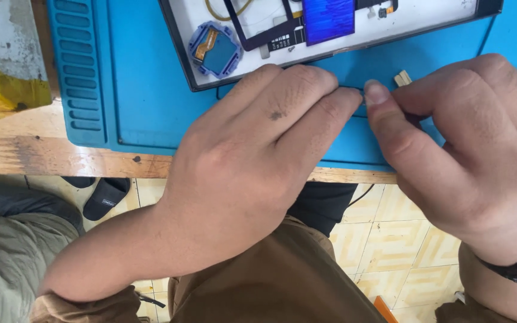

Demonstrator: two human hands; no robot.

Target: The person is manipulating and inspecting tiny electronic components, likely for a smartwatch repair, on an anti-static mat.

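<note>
While both hands are brought together over the blue work mat (151, 113), a small pale part (402, 78) is seen just beyond the right hand (468, 155), lying on the mat near its far edge. The left hand (258, 155) is laid flat-knuckled on the mat, its fingers (324, 110) curled down and pressed tip to tip against the right thumb; whether anything is pinched between them cannot be told, since the contact is hidden. The right fingers are folded inward, and what they grip, if anything, is not shown.

Beyond the hands on the mat, a dark-rimmed white tray (354, 45) is set, in which a blue ring-shaped module with an orange flex (215, 51), a black frame piece (258, 36) and a shiny blue panel (328, 19) are kept. As a judgement, disassembly is well advanced, with parts already sorted into the tray, and fine handling of a tiny piece remains in hand. The mat is carried by a wooden table (43, 155).
</note>
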